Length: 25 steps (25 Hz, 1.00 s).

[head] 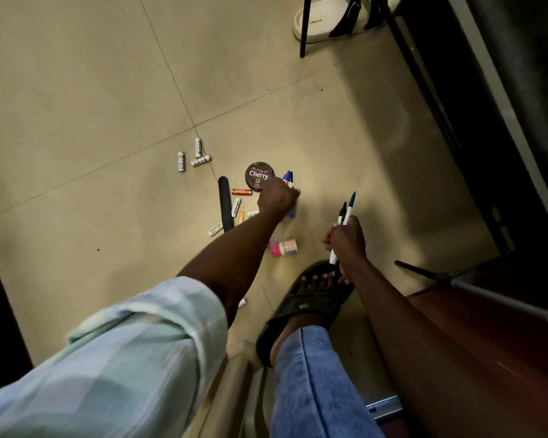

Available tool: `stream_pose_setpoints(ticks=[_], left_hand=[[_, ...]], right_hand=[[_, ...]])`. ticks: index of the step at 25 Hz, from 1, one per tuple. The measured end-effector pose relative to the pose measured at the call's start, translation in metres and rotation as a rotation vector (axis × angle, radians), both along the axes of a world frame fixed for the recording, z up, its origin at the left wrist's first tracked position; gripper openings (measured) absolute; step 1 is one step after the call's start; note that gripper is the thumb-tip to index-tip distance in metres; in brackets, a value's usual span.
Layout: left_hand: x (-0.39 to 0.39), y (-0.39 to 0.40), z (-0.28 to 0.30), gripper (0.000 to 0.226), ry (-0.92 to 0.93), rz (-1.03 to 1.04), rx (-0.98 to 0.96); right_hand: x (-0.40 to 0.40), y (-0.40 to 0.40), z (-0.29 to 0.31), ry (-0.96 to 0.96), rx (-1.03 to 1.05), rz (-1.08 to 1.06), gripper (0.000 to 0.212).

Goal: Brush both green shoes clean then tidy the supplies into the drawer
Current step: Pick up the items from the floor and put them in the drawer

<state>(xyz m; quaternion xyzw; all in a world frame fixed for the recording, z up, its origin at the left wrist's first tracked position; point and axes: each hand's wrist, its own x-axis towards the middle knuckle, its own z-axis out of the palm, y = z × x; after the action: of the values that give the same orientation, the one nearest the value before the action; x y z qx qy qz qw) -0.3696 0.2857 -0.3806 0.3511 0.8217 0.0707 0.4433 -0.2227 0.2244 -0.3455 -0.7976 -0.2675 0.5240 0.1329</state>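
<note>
Supplies lie scattered on the tiled floor. My left hand (277, 196) reaches down and closes on a blue-capped marker (288, 178) beside a round black Cherry polish tin (259, 176). My right hand (345, 237) is held above my sandalled foot and grips a bunch of markers (348, 208), blue and black caps pointing up. A long black stick (226, 203) lies left of the tin, with several white batteries (236, 207) and a red one (241, 191) around it. A small bottle with a pink cap (283, 248) lies under my left forearm. No green shoes are in view.
Three more white batteries (193, 156) lie farther left on the floor. A white slipper (321, 22) and a thin black furniture leg (305, 26) stand at the top. Dark furniture (487, 105) runs down the right side, with a metal rod (475, 290) below it.
</note>
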Motion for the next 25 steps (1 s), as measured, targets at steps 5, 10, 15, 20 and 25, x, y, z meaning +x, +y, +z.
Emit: stream_pose_setpoints(ticks=[5, 10, 15, 20, 25], left_hand=[[-0.005, 0.003, 0.001, 0.029, -0.211, 0.164, 0.018], [-0.043, -0.041, 0.044, 0.02, -0.557, 0.414, 0.025], [-0.104, -0.11, 0.055, 0.011, -0.654, 0.609, -0.042], [-0.106, -0.156, 0.102, 0.033, -0.762, 0.804, -0.073], [-0.07, -0.164, 0.194, 0.024, -0.979, 0.789, -0.041]], right_hand=[[0.012, -0.001, 0.001, -0.091, -0.065, 0.184, 0.03], [0.002, -0.006, 0.014, -0.155, -0.017, 0.343, 0.033], [-0.005, -0.007, 0.038, -0.166, 0.028, 0.537, 0.049], [0.011, 0.005, 0.105, 0.079, -0.036, 0.512, 0.031], [0.024, -0.009, 0.229, 0.193, -0.016, 0.492, 0.016]])
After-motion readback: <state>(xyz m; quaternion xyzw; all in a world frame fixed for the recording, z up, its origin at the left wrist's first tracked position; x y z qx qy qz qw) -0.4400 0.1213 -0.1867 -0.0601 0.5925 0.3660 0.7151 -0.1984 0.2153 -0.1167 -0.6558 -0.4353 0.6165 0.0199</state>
